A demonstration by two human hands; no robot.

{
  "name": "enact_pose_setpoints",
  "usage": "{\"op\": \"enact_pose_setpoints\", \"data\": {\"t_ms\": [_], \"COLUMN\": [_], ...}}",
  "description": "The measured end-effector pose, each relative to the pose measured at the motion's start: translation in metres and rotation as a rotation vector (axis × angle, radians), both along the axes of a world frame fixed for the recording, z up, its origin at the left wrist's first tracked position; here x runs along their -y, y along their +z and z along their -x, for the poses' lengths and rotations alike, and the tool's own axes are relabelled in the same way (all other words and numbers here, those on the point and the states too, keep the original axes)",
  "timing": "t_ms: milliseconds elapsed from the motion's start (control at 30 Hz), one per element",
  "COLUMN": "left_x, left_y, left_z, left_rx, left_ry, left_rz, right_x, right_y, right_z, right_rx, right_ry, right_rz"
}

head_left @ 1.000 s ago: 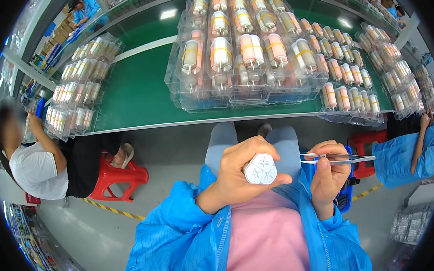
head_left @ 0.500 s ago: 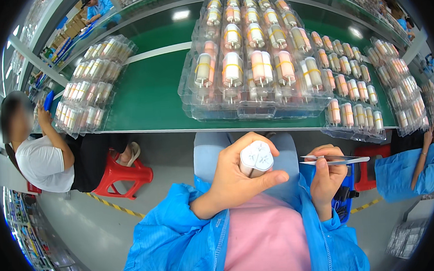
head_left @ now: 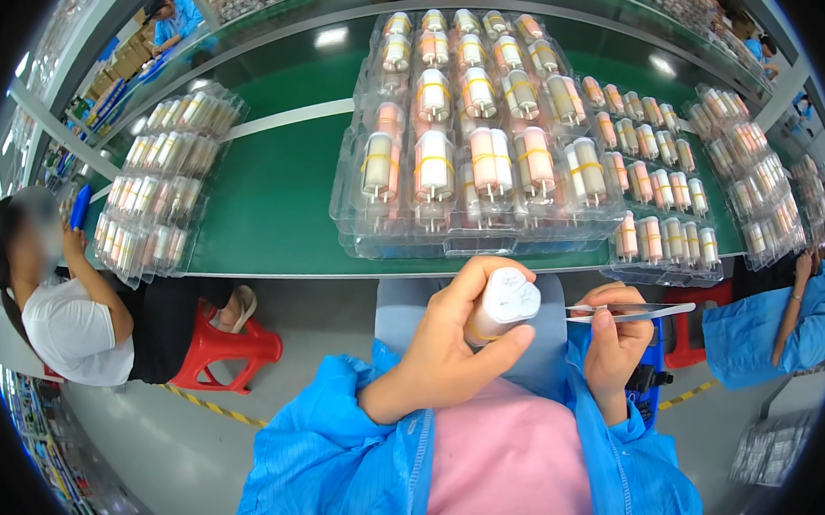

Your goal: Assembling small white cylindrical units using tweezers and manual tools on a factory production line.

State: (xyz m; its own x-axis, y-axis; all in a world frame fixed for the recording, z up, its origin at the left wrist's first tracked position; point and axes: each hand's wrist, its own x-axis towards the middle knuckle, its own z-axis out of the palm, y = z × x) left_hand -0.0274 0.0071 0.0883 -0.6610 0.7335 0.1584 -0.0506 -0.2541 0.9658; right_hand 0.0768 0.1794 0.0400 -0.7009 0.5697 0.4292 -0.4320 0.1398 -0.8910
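Observation:
My left hand (head_left: 449, 335) is closed around a bundle of white cylinders (head_left: 510, 296) above my lap. Its three-lobed white end faces up toward me, with faint grey marks on it; my fingers cover much of its sides. To the right, my right hand (head_left: 613, 348) pinches a pair of metal tweezers (head_left: 660, 311). The tweezers' thin tips point left toward the bundle, with a gap between. Just beyond my hands, a stack of clear plastic trays (head_left: 384, 246) on the bench holds several similar cylinder bundles in white, pink and grey, ringed by yellow bands.
More filled trays stand on the green bench (head_left: 269, 186) at left and right. A blue bin (head_left: 654, 375) with black items is beside my right forearm. Seated people are at both sides, one on a red stool (head_left: 226, 351). A metal shelf frame spans the back.
The bench and trays sit slightly lower in the view. My left hand has tilted the bundle, and its end has shifted right. The tweezers are slightly closer to it.

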Motion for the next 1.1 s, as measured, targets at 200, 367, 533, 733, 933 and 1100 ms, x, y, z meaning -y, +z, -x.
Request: {"op": "enact_pose_setpoints", "data": {"t_ms": [200,367,533,733,933,1100], "left_x": [0.002,0.001,-0.002,-0.006,-0.007,-0.007], "left_y": [0.001,0.004,0.002,-0.001,-0.004,-0.004], "left_z": [0.003,0.002,0.004,0.001,0.000,0.001], "left_rx": [0.044,-0.168,-0.269,-0.209,-0.239,-0.403], "left_ry": [-0.068,0.045,0.105,0.124,0.160,0.237], "left_rz": [0.007,0.060,0.042,0.015,0.032,0.093], "right_x": [0.001,0.000,-0.001,-0.003,-0.004,-0.004], "right_y": [-0.001,0.000,0.000,-0.001,-0.001,-0.003], "right_z": [0.007,0.013,0.012,0.010,0.011,0.012], "right_rx": [0.001,0.024,0.029,0.036,0.047,0.050], "right_ry": [0.025,0.067,0.073,0.069,0.075,0.095], "right_rz": [0.038,0.052,0.077,0.083,0.078,0.100]}}
